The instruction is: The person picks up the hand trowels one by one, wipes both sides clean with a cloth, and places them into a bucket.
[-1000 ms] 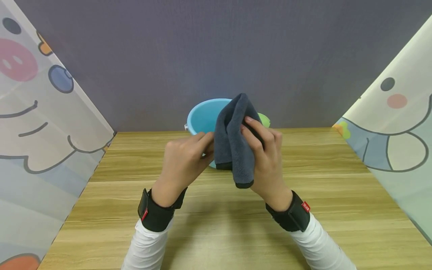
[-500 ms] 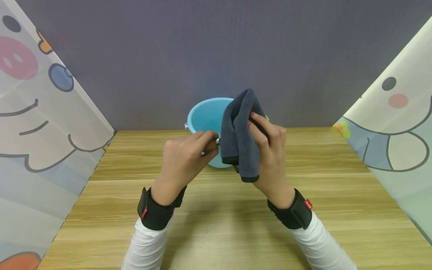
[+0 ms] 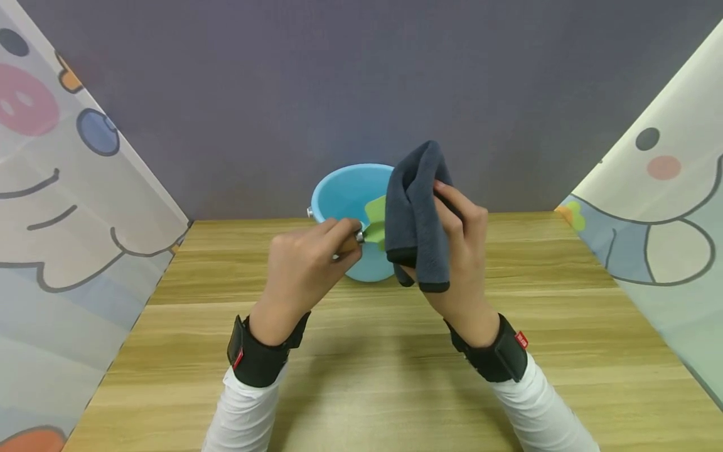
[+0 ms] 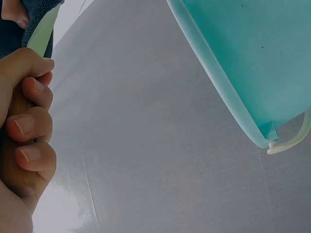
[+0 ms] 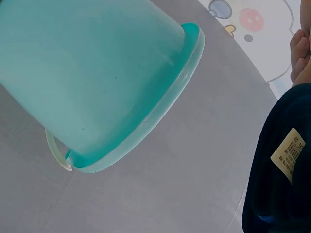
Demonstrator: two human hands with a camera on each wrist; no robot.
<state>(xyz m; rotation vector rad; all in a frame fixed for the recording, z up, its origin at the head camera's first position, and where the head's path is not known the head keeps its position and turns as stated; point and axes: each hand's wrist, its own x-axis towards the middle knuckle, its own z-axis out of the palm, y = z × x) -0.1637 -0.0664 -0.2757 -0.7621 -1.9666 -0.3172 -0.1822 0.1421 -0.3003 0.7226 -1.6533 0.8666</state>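
My left hand (image 3: 307,267) grips the wooden handle (image 4: 17,170) of a spatula, its fingers curled round it in the left wrist view. Past a metal collar, the spatula's green head (image 3: 375,221) points right and runs into a folded dark grey-blue cloth (image 3: 417,216). The cloth hides the far part of the head. My right hand (image 3: 462,263) holds this cloth around the head, fingers bent over its right side. In the right wrist view a pale label (image 5: 290,151) shows on the cloth, while left-hand fingers (image 5: 300,53) appear at the upper right edge.
A light blue bucket (image 3: 341,194) stands behind the hands at the table's back edge, partly covered by them. Its pale handle (image 4: 296,140) shows in the left wrist view. The wooden table (image 3: 361,389) meets a grey back wall (image 3: 361,81); cartoon-printed panels flank both sides.
My right hand and the cloth have moved right along the spatula, uncovering the collar and the near part of the green head. The left hand has stayed almost in place.
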